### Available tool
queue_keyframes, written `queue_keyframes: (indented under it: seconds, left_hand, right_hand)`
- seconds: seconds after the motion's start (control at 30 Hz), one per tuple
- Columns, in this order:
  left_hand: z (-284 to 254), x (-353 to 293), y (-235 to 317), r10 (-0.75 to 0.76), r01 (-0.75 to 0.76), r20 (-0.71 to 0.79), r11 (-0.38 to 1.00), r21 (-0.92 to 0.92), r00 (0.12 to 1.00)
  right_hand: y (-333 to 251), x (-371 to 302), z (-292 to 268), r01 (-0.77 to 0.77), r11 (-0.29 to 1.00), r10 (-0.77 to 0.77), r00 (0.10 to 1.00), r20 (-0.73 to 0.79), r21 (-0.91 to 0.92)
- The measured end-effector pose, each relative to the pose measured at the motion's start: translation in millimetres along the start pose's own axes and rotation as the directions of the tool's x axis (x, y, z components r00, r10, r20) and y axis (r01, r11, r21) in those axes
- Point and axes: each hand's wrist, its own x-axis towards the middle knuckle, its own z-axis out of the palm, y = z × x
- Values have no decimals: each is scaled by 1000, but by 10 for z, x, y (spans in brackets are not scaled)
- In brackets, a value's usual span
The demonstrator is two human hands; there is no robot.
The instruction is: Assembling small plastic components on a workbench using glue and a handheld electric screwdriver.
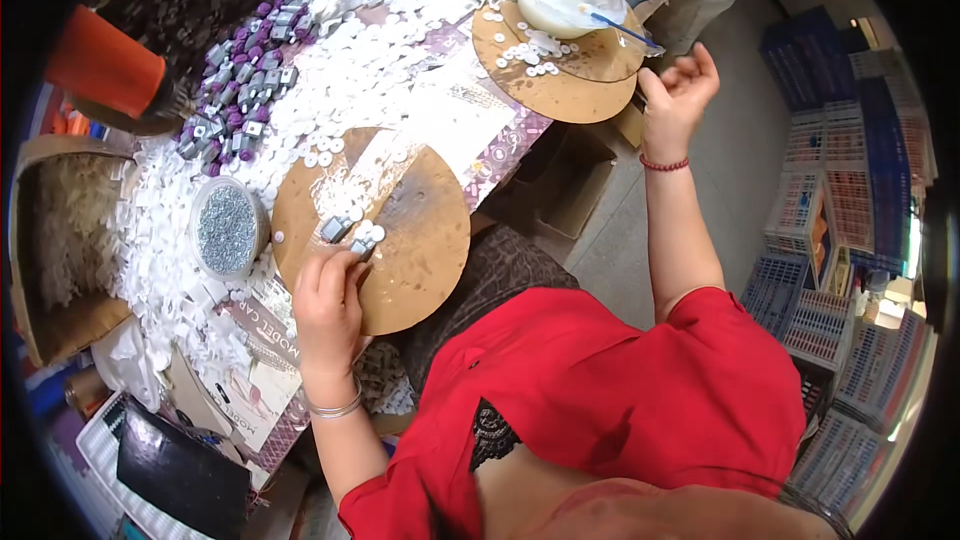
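Observation:
My left hand [327,305] is closed at the near edge of a round brown board [425,280], its fingertips on a small grey plastic part [362,247]. Another grey part [336,229] sits just beyond the fingers, and small white discs [376,232] lie beside them. My right hand [684,95] is raised off the table's right side, fingers loosely curled and apart, with nothing visible in them. Close to it, a blue brush [622,28] leans out of a clear tub [540,10] of whitish contents. That tub stands on a second round board [560,105] with more white discs.
Loose white plastic pieces [170,240] cover much of the table. Grey-and-purple parts [240,80] are heaped at the far left, near an orange cone-shaped object [110,62]. A tub of small silvery pieces [227,228] stands left of the near board. Stacked crates [800,300] line the right.

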Motion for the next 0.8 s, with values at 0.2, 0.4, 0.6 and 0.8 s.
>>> queue_keyframes:
  seconds: [0.2,0.4,0.6,0.8]
  left_hand:
    - [-65,72,58,-49,48,78,999,14,996]
    - [-27,23,-12,-62,63,51,998,-20,997]
    - [-40,-7,-25,-73,83,-203,996,40,976]
    - [34,152,-75,-133,145,-224,989,37,965]
  right_hand:
    - [-25,322,71,457,867,-386,868,311,-199]
    - [-162,156,-183,96,981,-103,994,34,171]
    - [-391,-181,40,-151,883,85,983,164,444]
    - [-766,-1087,679,-558,678,104,718,689,479]
